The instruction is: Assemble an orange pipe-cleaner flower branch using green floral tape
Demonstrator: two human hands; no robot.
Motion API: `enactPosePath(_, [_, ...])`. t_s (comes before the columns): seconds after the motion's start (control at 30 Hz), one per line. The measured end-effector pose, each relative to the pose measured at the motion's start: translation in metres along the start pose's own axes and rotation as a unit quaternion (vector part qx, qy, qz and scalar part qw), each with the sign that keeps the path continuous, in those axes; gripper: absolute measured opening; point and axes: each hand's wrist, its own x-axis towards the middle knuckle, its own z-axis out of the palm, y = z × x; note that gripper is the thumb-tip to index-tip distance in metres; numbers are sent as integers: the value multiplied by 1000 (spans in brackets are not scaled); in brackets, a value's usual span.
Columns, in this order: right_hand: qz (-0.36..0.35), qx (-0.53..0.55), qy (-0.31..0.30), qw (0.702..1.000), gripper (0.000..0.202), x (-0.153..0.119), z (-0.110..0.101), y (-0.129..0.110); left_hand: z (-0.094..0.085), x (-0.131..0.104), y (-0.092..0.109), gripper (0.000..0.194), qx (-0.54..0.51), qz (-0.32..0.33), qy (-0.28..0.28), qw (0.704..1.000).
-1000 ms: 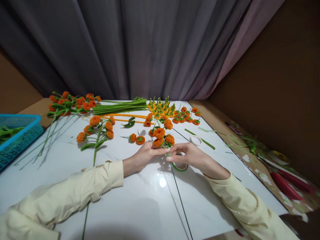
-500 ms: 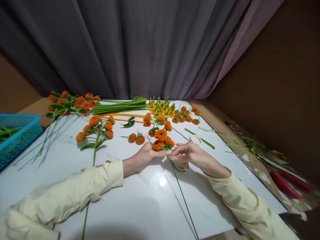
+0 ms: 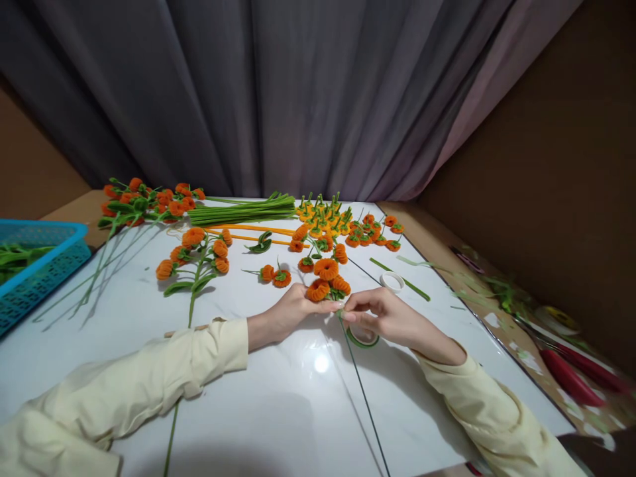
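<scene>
My left hand (image 3: pixel 293 310) is closed on the top of a long thin green stem (image 3: pixel 361 386), just under a cluster of orange fluffy flowers (image 3: pixel 326 269). Beside it on the right, my right hand (image 3: pixel 380 315) pinches at the stem below the blooms; a strip of green tape seems to be between its fingertips. Below the right fingers hangs or lies a roll of green tape (image 3: pixel 364 336); its exact support is hidden. A finished-looking orange flower stem (image 3: pixel 193 291) with leaves lies to the left, partly under my left sleeve.
Green stems (image 3: pixel 243 211), yellow pieces (image 3: pixel 322 215) and loose orange flowers (image 3: pixel 372 232) lie at the back. A white ring (image 3: pixel 392 282) is behind my right hand. A blue basket (image 3: pixel 54 268) stands left; red-handled pliers (image 3: pixel 571 377) lie right.
The view has shifted slightly, moving most things a little to the right in the picture. My right fingertips have drawn slightly away from my left hand. My left hand keeps its grip.
</scene>
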Motion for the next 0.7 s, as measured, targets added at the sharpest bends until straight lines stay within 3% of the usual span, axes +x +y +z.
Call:
enactPosePath(0.23, [80, 57, -12, 995, 41, 3, 5, 5, 0, 2, -1, 23, -9, -3, 7, 1000])
enactPosePath(0.43, [75, 123, 5, 990, 38, 3, 7, 0, 2, 1, 0, 24, -18, -11, 12, 1000])
enactPosePath(0.7, [79, 129, 22, 988, 29, 5, 10, 0, 4, 2, -2, 27, -48, -24, 22, 998])
